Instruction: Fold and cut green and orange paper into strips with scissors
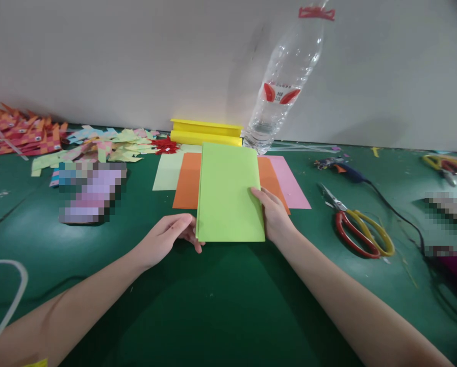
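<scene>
My right hand [275, 213] grips the right edge of a small stack of light green paper [230, 193], thumb on the front and the other fingers behind it. The sheets are held up above the table, and their left edges are slightly offset. My left hand [177, 232] is by the lower left corner of the stack, its fingers loosely curled and a little apart, some fingertips reaching the paper's edge. Behind the stack lie orange paper [186, 181], pale green paper [167, 172] and pink paper [289, 181], partly covered.
Scissors [356, 227] and a glue gun [345, 168] with a cord lie to the right. A plastic bottle [282, 92] leans against the wall behind folded yellow paper [206, 137]. At left are a phone [94, 193], paper strips [117, 145] and orange-red woven paper pieces [25, 132].
</scene>
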### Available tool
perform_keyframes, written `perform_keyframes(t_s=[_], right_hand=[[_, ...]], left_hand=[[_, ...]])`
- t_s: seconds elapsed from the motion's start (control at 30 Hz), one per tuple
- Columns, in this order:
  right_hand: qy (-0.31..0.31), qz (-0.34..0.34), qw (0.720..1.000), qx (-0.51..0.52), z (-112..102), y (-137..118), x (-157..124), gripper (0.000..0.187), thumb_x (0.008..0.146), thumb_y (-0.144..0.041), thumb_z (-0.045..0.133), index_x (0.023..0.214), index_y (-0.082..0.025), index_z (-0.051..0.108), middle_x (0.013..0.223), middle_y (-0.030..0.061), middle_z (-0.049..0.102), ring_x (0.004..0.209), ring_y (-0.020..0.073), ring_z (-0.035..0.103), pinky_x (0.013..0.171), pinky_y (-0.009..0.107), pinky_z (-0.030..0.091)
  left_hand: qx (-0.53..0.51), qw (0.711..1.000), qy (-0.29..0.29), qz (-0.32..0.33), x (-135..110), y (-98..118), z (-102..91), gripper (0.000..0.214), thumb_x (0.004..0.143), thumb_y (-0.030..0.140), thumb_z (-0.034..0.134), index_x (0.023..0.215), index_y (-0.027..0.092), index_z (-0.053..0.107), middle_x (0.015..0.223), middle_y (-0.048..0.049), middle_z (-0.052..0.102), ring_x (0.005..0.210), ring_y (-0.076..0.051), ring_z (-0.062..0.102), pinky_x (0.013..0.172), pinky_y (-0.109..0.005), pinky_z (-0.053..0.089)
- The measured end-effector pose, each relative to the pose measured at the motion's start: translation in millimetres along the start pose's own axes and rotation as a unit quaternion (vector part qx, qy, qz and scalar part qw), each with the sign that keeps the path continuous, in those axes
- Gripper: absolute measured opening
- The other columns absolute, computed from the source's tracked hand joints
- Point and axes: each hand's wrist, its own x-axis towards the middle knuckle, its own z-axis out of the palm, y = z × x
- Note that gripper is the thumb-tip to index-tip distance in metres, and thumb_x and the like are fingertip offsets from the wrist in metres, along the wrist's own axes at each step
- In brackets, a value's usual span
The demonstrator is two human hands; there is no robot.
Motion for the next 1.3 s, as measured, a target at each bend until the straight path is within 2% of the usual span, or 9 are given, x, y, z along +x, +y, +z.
perform_keyframes(t_s=[0.3, 0.47, 0.63, 0.77, 0.83, 0.93, 1.03, 1.2, 1.3], right_hand=[[-0.008, -0.009, 1.0, -0.01, 1, 2, -2, 0.023, 0.076, -0.04, 0.069, 0.094, -0.027, 0.065, 0.103, 0.0038, 0.073, 0.092, 0.0262, 0.069, 0.075, 0.041, 0.059], [-0.015, -0.012, 1.0, -0.011, 2, 2, -2, 0.025, 0.075, -0.041, 0.07, 0.096, -0.027, 0.064, 0.103, 0.0039, 0.072, 0.093, 0.0263, 0.068, 0.077, 0.042, 0.058], [-0.01, -0.019, 0.999, -0.025, 3, 2, -3, 0.026, 0.074, -0.041, 0.07, 0.096, -0.027, 0.064, 0.103, 0.0044, 0.072, 0.093, 0.0265, 0.069, 0.077, 0.043, 0.058], [-0.008, -0.018, 1.0, -0.015, 4, 1, -4, 0.027, 0.074, -0.039, 0.071, 0.097, -0.027, 0.064, 0.103, 0.0045, 0.072, 0.093, 0.0264, 0.069, 0.079, 0.043, 0.058], [-0.02, -0.024, 0.999, -0.01, 4, 1, -5, 0.028, 0.074, -0.039, 0.071, 0.098, -0.027, 0.064, 0.105, 0.005, 0.072, 0.095, 0.0266, 0.068, 0.081, 0.043, 0.057], [-0.065, -0.06, 0.996, -0.006, 6, 2, -8, 0.037, 0.073, -0.036, 0.073, 0.107, -0.027, 0.062, 0.116, 0.0052, 0.068, 0.103, 0.0266, 0.065, 0.088, 0.044, 0.055], [-0.117, -0.1, 0.987, -0.039, 8, 4, -12, 0.045, 0.072, -0.032, 0.075, 0.114, -0.026, 0.06, 0.122, 0.0058, 0.065, 0.111, 0.0264, 0.062, 0.096, 0.045, 0.051], [-0.155, -0.092, 0.968, -0.177, 6, 6, -13, 0.039, 0.074, -0.033, 0.073, 0.11, -0.025, 0.063, 0.117, 0.0072, 0.068, 0.107, 0.0274, 0.064, 0.094, 0.049, 0.052], [-0.164, -0.096, 0.956, -0.222, 4, 5, -10, 0.046, 0.069, -0.033, 0.077, 0.112, -0.024, 0.063, 0.117, 0.0076, 0.068, 0.106, 0.0285, 0.065, 0.092, 0.051, 0.053]], left_hand=[[0.087, 0.996, -0.009, -0.023, 0, 5, 4.5, 0.045, 0.099, 0.045, 0.031, 0.086, 0.015, 0.063, 0.079, -0.0051, 0.066, 0.077, -0.018, 0.065, 0.079, -0.033, 0.05], [0.113, 0.993, -0.01, -0.032, -1, 6, 4.3, 0.045, 0.098, 0.045, 0.03, 0.083, 0.017, 0.061, 0.08, -0.005, 0.068, 0.08, -0.018, 0.065, 0.083, -0.033, 0.048], [0.135, 0.99, -0.001, -0.043, -1, 6, 4.6, 0.036, 0.094, 0.044, 0.044, 0.076, 0.018, 0.06, 0.075, -0.0035, 0.069, 0.076, -0.017, 0.067, 0.077, -0.03, 0.049], [0.159, 0.986, 0.01, -0.052, 0, 4, 5.7, 0.035, 0.093, 0.042, 0.046, 0.073, 0.018, 0.06, 0.074, -0.0032, 0.071, 0.072, -0.016, 0.067, 0.073, -0.029, 0.049], [0.149, 0.986, 0.028, -0.064, 1, 3, 5.0, 0.033, 0.093, 0.041, 0.046, 0.073, 0.018, 0.057, 0.075, -0.0035, 0.071, 0.068, -0.016, 0.068, 0.07, -0.029, 0.05], [0.122, 0.986, 0.088, -0.076, 3, 1, 0.3, 0.03, 0.093, 0.041, 0.045, 0.076, 0.018, 0.053, 0.078, -0.0047, 0.072, 0.063, -0.017, 0.069, 0.066, -0.03, 0.051], [0.135, 0.979, 0.138, -0.071, 5, 1, -6.7, 0.027, 0.093, 0.041, 0.046, 0.08, 0.018, 0.052, 0.078, -0.0055, 0.072, 0.065, -0.018, 0.07, 0.069, -0.031, 0.051], [0.176, 0.97, 0.16, -0.056, 6, 3, -11.6, 0.027, 0.094, 0.038, 0.044, 0.078, 0.018, 0.051, 0.077, -0.0041, 0.072, 0.062, -0.017, 0.069, 0.069, -0.031, 0.049], [0.179, 0.968, 0.168, -0.046, 5, 3, -10.5, 0.03, 0.094, 0.039, 0.044, 0.074, 0.018, 0.05, 0.075, -0.004, 0.071, 0.063, -0.017, 0.069, 0.068, -0.031, 0.049]])
